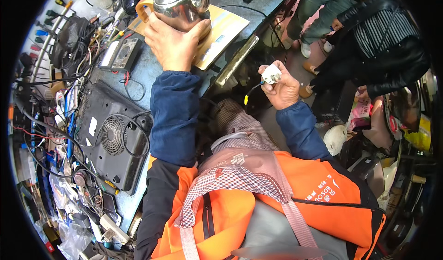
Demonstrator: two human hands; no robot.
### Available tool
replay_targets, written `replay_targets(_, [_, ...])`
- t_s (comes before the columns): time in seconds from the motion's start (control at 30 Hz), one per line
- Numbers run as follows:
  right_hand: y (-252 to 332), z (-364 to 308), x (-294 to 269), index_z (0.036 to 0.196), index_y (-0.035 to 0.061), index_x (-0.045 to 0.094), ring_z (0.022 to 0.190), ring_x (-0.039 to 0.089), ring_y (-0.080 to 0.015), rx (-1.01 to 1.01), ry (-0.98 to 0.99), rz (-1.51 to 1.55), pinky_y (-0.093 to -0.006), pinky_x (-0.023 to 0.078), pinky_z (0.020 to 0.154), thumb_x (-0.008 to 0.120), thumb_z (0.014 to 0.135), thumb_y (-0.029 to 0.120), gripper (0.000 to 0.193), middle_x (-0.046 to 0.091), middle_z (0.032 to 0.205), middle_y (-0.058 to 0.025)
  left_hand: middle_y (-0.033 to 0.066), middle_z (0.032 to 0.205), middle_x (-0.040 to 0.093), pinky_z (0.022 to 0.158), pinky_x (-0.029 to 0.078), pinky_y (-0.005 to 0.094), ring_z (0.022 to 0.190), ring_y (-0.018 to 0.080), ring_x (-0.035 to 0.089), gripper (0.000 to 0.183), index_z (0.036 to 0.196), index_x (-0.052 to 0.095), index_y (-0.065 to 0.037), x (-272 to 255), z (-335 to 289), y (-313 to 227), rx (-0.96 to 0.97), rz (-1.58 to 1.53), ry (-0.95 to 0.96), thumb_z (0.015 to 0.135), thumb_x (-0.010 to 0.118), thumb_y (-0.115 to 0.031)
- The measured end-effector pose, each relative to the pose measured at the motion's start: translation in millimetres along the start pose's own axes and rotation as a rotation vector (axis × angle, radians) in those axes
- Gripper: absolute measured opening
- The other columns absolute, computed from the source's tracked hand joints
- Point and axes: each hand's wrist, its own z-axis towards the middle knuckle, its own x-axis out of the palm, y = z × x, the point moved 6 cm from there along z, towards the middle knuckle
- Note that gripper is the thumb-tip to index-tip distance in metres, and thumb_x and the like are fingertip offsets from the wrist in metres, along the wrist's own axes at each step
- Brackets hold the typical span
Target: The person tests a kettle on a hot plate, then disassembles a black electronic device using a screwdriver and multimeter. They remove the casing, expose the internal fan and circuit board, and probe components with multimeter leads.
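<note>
While I follow from a distance, I see the hands well apart, each clamped on something. The left hand (173, 43) is wrapped around the lower body of a steel kettle (177, 11), over a beige board (226, 31) on the tabletop (154, 70); whether the kettle rests or is lifted, I cannot tell. The right hand (282, 90) pinches a white plug (271, 74), a yellow sleeve (246, 99) on the lead just beside it. From the plug, the kettle lies forward and to the left, so my left hand is the nearer one. Its long axis runs crosswise, tan handle (144, 9) leftward, spout (205, 0) rightward. Left of that forearm lies a multimeter (123, 54).
</note>
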Motion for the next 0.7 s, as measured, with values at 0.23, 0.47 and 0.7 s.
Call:
replay_targets(0.23, [20, -14, 51, 0.154, 0.0005, 0.055, 0.110, 0.075, -0.0299, -0.124, -0.133, -0.138, -0.0351, 0.063, 0.094, 0.063, 0.093, 0.002, 0.061, 0.068, 0.141, -0.0183, 0.0215, 0.141, 0.057, 0.112, 0.049, 0.0438, 0.130, 0.0320, 0.060, 0.081, 0.151, 0.055, 0.005, -54, -29, -19, 0.259, -0.261, -0.220, 0.090, 0.096, -0.030])
replay_targets(0.47, [3, 3, -18, 0.151, -0.0043, 0.057, 0.107, 0.078, -0.0252, -0.231, -0.458, -0.660, -0.0370, 0.067, 0.091, 0.072, 0.101, -0.004, 0.052, 0.073, 0.128, -0.0151, 0.0137, 0.097, 0.075, 0.075, 0.058, 0.0327, 0.080, 0.0226, 0.072, 0.023, 0.116, 0.075, 0.002, -108, -142, -2, 0.267, -0.226, 0.093, 0.093, 0.081, 0.004])
replay_targets(0.7, [-9, 48, -59, 0.142, -0.0033, 0.068, 0.093, 0.078, -0.0157, -0.406, -0.608, -1.315, -0.0315, 0.062, 0.080, 0.082, 0.092, 0.002, 0.052, 0.077, 0.117, -0.0112, 0.0150, 0.086, 0.070, 0.069, 0.055, 0.0365, 0.072, 0.0288, 0.069, 0.010, 0.104, 0.076, 0.000, -108, -168, 43, 0.207, -0.116, 0.206, 0.095, 0.078, 0.003])
